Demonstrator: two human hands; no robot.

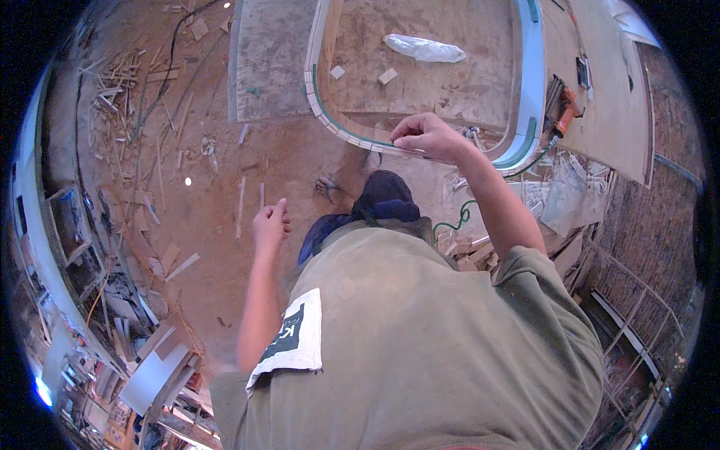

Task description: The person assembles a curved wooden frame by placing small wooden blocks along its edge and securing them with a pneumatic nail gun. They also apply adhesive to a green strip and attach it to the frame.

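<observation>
The curved frame (330, 124), a bent band of pale wood with a green inner lining, lies on a dusty board (435, 82); its near bend sits directly under the right hand (426, 136), whose fingers are curled together and pinched on the frame's top edge; the left hand (271, 223) hangs loosely closed and holds nothing, well apart from the frame and nearer the person; beyond the right hand a white plastic bag (424, 49) rests inside the frame; to the right of that hand an orange nail gun (566, 114) lies on a plywood sheet (611, 112); wood scraps (135, 82) litter the floor left of the left hand.
</observation>
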